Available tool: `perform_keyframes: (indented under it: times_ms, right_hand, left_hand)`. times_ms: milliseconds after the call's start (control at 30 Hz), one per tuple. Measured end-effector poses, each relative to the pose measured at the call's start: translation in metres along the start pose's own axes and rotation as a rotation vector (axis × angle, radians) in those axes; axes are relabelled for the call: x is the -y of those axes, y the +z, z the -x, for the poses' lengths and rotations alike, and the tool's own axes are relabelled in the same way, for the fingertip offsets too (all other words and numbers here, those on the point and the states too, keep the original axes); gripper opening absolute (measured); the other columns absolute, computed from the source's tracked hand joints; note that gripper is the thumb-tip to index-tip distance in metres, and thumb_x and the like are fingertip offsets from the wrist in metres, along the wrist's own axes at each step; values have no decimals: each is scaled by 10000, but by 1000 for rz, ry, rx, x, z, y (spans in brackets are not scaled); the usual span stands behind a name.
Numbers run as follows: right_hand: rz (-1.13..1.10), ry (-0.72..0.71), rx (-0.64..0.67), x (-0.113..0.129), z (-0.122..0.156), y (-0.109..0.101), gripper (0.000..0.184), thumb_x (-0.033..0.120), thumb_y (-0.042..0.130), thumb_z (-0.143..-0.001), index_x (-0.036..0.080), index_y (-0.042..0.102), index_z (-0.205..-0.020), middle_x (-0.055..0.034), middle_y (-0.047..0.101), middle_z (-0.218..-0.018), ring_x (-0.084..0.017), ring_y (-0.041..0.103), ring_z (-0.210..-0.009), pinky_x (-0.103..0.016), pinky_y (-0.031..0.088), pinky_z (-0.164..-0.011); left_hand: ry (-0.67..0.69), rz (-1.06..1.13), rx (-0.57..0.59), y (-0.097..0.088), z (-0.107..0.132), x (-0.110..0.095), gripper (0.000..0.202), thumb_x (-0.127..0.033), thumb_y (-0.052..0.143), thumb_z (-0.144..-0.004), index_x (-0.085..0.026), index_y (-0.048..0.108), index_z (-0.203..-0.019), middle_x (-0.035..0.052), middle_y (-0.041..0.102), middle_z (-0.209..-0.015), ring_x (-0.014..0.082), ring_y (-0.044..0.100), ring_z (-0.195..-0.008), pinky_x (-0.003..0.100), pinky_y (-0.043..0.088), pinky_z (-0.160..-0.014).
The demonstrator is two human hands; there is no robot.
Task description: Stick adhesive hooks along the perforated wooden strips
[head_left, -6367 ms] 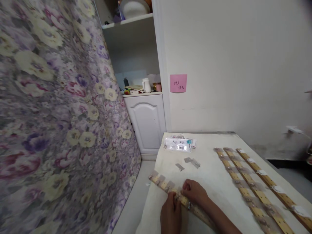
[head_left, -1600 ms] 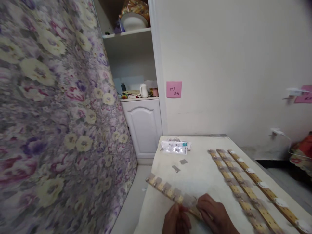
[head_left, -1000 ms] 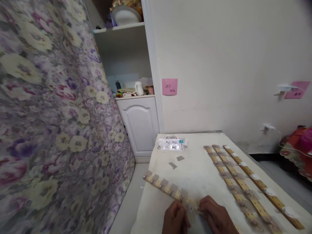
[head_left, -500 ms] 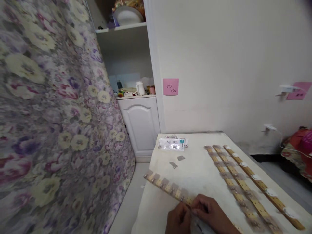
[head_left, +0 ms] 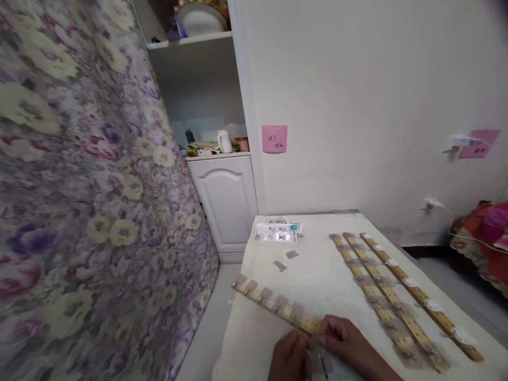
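At the near edge of the view, my left hand (head_left: 289, 355) and my right hand (head_left: 343, 337) are close together, fingers pinched. Between them is a small see-through plastic piece (head_left: 318, 357) with a dark mark, blurred and partly covered by my fingers; both hands seem to grip it. Just beyond my fingers lies a wooden strip (head_left: 270, 302) with holes, slanting away to the left. Clear plastic squares with metal hooks sit along it, and its near end is hidden by my hands. Two small loose clear plastic pieces (head_left: 280, 265) lie farther up the table.
Clear and white plastic packaging (head_left: 277, 233) rests at the back of the cream-covered table (head_left: 242, 338). Three more strips lie along the right: two with clear hooks (head_left: 373, 293), one with white ones (head_left: 420, 299). A flowered curtain (head_left: 99, 211) hangs left; a wall stands behind.
My right hand has drawn slightly away from my left, and the clear plastic between them shows more. The whole view has shifted a little. The strips keep their places on the table.
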State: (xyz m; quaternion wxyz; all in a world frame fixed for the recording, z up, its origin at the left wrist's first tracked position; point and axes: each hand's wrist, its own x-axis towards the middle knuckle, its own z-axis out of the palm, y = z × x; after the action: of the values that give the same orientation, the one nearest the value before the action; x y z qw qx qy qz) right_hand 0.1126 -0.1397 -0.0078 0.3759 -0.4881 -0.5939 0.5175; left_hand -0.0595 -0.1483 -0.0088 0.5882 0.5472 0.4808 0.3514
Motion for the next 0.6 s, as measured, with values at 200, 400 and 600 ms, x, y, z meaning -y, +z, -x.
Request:
perform_keyframes:
  times_ms: [200, 400, 600]
  right_hand:
    - [8, 2, -153, -16, -10, -7, 216, 380, 561, -710, 183, 502, -644, 67, 395, -535, -96, 355, -522, -218, 272, -501]
    - [77, 2, -178, -20, -11, -5, 171, 337, 530, -718, 185, 485, -655, 60, 416, -553, -105, 385, -541, -224, 303, -524]
    - [231, 20, -206, -21, -14, -6, 169, 330, 525, -724, 195, 468, -641, 51, 450, -570, -119, 427, -574, -225, 321, -537]
  left_hand:
    - [-84, 124, 130, 1, -5, 13, 305, -466, 511, -707, -166, 551, -747, -42, 553, -420, 51, 343, -315, 201, 182, -359]
    - [-150, 177, 81, 9, -13, 31, 170, -346, 548, -656, -177, 529, -664, -40, 574, -401, 44, 361, -289, 190, 197, -348]
    - [-140, 265, 70, 14, -22, 41, 219, -392, 572, -647, -198, 469, -642, -49, 567, -388, 46, 371, -269, 190, 180, -336]
